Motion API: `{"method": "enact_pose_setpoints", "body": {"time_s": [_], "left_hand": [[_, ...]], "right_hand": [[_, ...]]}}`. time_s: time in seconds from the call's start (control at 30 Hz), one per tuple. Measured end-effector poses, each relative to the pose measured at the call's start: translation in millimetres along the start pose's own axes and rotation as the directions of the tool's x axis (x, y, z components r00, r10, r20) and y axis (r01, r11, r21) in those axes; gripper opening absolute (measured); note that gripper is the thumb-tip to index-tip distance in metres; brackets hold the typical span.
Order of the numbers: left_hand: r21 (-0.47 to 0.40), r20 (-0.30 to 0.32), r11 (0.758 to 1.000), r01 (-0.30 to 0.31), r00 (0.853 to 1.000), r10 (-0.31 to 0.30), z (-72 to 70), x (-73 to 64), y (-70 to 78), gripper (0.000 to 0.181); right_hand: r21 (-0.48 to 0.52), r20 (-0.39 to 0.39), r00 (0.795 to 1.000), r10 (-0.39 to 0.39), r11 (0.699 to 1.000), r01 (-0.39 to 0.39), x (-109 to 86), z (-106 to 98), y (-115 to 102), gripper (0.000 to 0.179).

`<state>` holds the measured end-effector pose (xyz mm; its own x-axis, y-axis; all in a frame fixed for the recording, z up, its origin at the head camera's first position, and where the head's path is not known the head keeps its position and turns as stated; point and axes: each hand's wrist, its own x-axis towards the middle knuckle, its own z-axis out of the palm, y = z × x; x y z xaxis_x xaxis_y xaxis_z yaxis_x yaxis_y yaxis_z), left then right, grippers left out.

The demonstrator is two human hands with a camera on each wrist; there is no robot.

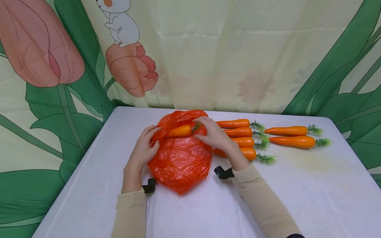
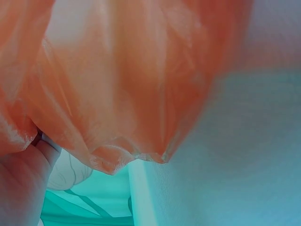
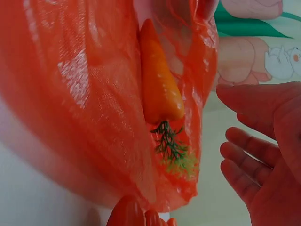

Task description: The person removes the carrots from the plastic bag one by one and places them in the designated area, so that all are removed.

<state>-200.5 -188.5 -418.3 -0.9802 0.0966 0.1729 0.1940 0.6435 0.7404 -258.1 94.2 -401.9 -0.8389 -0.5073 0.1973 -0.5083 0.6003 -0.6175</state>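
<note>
A thin red plastic bag (image 1: 184, 165) lies on the table with its mouth toward the back. My left hand (image 1: 144, 145) grips the left side of the mouth between thumb and fingers; in the left wrist view bag film (image 2: 117, 80) hides most of that hand (image 2: 21, 183). Inside the mouth lies one orange carrot (image 1: 180, 131) with green leaves, its tip pointing left. Over the right edge of the mouth is my right hand (image 1: 216, 134), beside the leaves. The right wrist view shows its fingers (image 3: 244, 150) loosely bent, holding nothing, apart from the carrot (image 3: 161, 84).
Several carrots (image 1: 238, 132) lie in a column just right of the bag, partly behind my right hand and forearm. Two more carrots (image 1: 293, 141) lie farther right on the white table (image 1: 297, 191). A printed curtain (image 1: 193, 59) hangs behind the table.
</note>
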Motion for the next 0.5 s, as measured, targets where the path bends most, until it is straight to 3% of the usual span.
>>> {"method": "enact_pose_setpoints", "body": {"time_s": [0.5], "left_hand": [[0.01, -0.002, 1.0, -0.013, 1.0, 0.013, -1.4, -0.7, 1.3, 0.048]], "right_hand": [[0.025, 0.005, 0.999, -0.046, 0.999, 0.046, 19.0, 12, -7, 0.055]]}}
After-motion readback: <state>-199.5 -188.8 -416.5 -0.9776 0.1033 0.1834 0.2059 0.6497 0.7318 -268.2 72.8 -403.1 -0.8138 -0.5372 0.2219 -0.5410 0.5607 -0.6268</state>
